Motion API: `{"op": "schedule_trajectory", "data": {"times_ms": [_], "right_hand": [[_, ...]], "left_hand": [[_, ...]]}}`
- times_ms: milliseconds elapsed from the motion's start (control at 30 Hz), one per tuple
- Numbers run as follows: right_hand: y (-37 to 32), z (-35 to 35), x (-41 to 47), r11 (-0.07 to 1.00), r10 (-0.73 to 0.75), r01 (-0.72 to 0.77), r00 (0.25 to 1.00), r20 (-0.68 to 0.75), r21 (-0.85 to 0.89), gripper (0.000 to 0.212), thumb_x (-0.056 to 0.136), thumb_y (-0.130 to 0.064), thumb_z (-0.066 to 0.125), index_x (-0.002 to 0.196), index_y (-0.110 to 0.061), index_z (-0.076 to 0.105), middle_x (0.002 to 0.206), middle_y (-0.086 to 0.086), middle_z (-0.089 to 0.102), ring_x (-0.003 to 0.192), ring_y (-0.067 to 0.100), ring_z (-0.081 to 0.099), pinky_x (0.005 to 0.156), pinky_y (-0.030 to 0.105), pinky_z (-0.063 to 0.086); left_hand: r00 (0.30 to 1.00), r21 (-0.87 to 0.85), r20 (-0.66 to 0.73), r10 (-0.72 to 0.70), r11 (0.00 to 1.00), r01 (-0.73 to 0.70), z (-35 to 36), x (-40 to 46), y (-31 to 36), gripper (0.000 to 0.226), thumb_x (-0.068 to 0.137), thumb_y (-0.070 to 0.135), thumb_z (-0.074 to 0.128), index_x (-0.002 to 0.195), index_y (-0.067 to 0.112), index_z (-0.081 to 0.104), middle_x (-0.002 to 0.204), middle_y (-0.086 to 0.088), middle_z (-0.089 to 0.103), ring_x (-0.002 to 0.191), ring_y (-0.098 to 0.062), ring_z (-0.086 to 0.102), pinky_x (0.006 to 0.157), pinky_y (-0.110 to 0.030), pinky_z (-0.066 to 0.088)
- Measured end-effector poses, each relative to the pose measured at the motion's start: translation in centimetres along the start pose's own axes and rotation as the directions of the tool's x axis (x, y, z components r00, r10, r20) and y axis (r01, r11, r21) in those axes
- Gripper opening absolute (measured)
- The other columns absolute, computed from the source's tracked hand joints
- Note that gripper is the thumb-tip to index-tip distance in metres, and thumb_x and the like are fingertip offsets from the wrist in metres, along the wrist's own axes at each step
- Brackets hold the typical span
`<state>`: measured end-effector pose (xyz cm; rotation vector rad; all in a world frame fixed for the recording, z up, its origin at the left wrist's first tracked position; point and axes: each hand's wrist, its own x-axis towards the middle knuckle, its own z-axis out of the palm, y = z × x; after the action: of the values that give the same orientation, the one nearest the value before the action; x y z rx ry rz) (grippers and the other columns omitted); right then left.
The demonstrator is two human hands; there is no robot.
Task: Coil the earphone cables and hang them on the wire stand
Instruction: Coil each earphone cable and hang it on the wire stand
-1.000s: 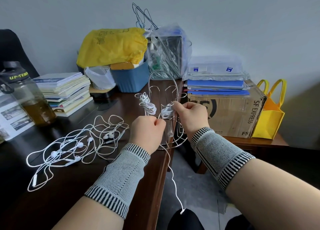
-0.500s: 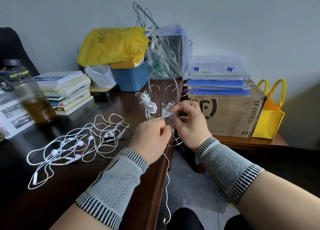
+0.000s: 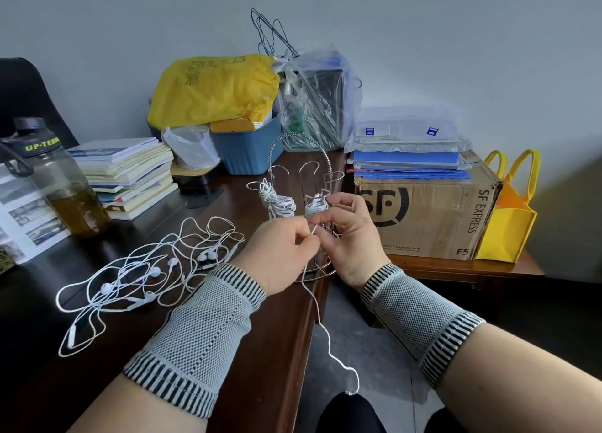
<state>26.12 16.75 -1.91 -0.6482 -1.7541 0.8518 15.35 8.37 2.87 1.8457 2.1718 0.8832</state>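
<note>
A wire stand [image 3: 301, 158] with looped hooks sits at the dark table's right edge. One coiled white earphone bundle [image 3: 277, 201] hangs on its left hook. A second coil [image 3: 315, 206] sits on the middle hook, with the fingers of my right hand [image 3: 350, 233] curled round it. My left hand [image 3: 280, 253] pinches the white cable [image 3: 321, 321] just below that coil; the cable's free end dangles past the table edge toward the floor. A tangle of loose white earphones [image 3: 146, 269] lies on the table to the left.
An amber-filled bottle [image 3: 62, 185] and a book stack [image 3: 127, 171] stand at the left. A blue bin [image 3: 247, 149] with a yellow bag and a plastic-wrapped box are behind the stand. A cardboard box [image 3: 430, 214] and yellow tote [image 3: 508, 217] sit on a lower table at right.
Both hands have drawn together in front of the stand. The dangling cable tail has shortened and swung as more of it went round the middle coil.
</note>
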Motion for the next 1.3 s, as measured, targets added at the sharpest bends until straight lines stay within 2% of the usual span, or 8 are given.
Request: {"op": "schedule_trajectory", "data": {"times_ms": [133,300,467,633,833,967,1067,1300], "right_hand": [[-0.1,-0.5,0.3,0.994,0.094,-0.089,0.993,-0.069,0.068,0.012,0.081,-0.01,0.074,0.078,-0.02,0.07,0.104,0.006,0.056,0.087,-0.013,0.051,0.07,0.006,0.045],[0.1,-0.9,0.5,0.922,0.278,-0.25,0.959,-0.054,0.296,0.01,0.084,-0.01,0.07,0.077,-0.016,0.068,0.091,0.01,0.067,0.068,0.006,0.061,0.054,0.016,0.049],[-0.2,-0.5,1.3,0.834,0.411,-0.357,0.911,-0.042,0.42,0.01,0.083,-0.017,0.072,0.076,-0.01,0.07,0.08,0.019,0.065,0.07,0.025,0.056,0.069,0.044,0.053],[-1.2,-0.5,0.9,0.811,0.431,-0.389,0.902,0.002,0.438,0.014,0.087,-0.015,0.067,0.074,-0.011,0.066,0.079,0.017,0.062,0.063,0.019,0.055,0.044,0.025,0.049],[-1.5,0.4,0.8,0.828,0.417,-0.391,0.909,0.027,0.401,0.024,0.086,-0.021,0.068,0.062,-0.022,0.066,0.061,-0.002,0.056,0.053,0.014,0.052,0.055,0.048,0.056],[-1.6,0.7,0.9,0.846,0.4,-0.379,0.916,0.022,0.375,0.024,0.086,-0.023,0.069,0.062,-0.022,0.066,0.061,0.0,0.056,0.055,0.016,0.052,0.057,0.043,0.056],[-1.8,0.9,1.0,0.825,0.445,-0.41,0.896,0.001,0.389,0.028,0.088,-0.021,0.066,0.06,-0.02,0.064,0.059,0.0,0.054,0.046,0.008,0.048,0.047,0.031,0.053],[-1.7,1.4,1.9,0.858,0.47,-0.429,0.877,-0.096,0.281,0.031,0.087,-0.029,0.064,0.062,-0.011,0.06,0.056,0.0,0.053,0.047,0.009,0.042,0.053,0.026,0.038]], "left_hand": [[0.998,-0.039,-0.037,-0.053,0.998,0.051,-0.7,0.0,-0.3,0.023,0.092,0.024,0.059,0.069,0.024,0.056,0.077,0.007,0.069,0.075,-0.013,0.064,0.072,-0.03,0.049],[0.997,-0.208,0.049,-0.059,0.976,0.068,-1.5,-0.1,0.7,0.016,0.095,0.019,0.055,0.082,0.019,0.064,0.066,0.007,0.071,0.055,-0.005,0.063,0.06,-0.026,0.053],[0.977,-0.32,-0.1,-0.187,0.936,0.147,-0.9,1.1,2.6,0.026,0.094,0.028,0.058,0.073,0.017,0.07,0.062,0.006,0.071,0.054,-0.007,0.062,0.055,-0.023,0.052],[0.921,-0.323,-0.281,-0.269,0.93,0.173,-0.6,1.3,1.3,0.03,0.089,0.038,0.063,0.066,0.019,0.07,0.062,0.008,0.071,0.062,-0.01,0.067,0.071,-0.033,0.058],[0.984,-0.484,-0.083,-0.157,0.87,0.098,-2.3,0.6,-0.5,0.019,0.089,0.023,0.067,0.073,0.017,0.072,0.062,0.005,0.067,0.057,-0.011,0.056,0.073,-0.046,0.06],[0.999,-0.413,-0.05,-0.001,0.911,-0.019,-3.2,0.4,0.1,0.014,0.091,0.024,0.066,0.08,0.023,0.074,0.065,0.006,0.068,0.06,-0.011,0.058,0.068,-0.042,0.056],[0.958,-0.295,-0.251,-0.138,0.954,0.06,-2.5,1.1,1.1,0.021,0.092,0.03,0.061,0.077,0.024,0.073,0.064,0.009,0.071,0.052,0.0,0.059,0.056,-0.023,0.049],[0.92,0.319,-0.38,-0.095,0.92,0.227,-1.7,2.2,0.2,0.055,0.099,0.045,0.039,0.056,0.015,0.054,0.063,-0.002,0.063,0.068,-0.025,0.062,0.061,-0.032,0.05]]}}
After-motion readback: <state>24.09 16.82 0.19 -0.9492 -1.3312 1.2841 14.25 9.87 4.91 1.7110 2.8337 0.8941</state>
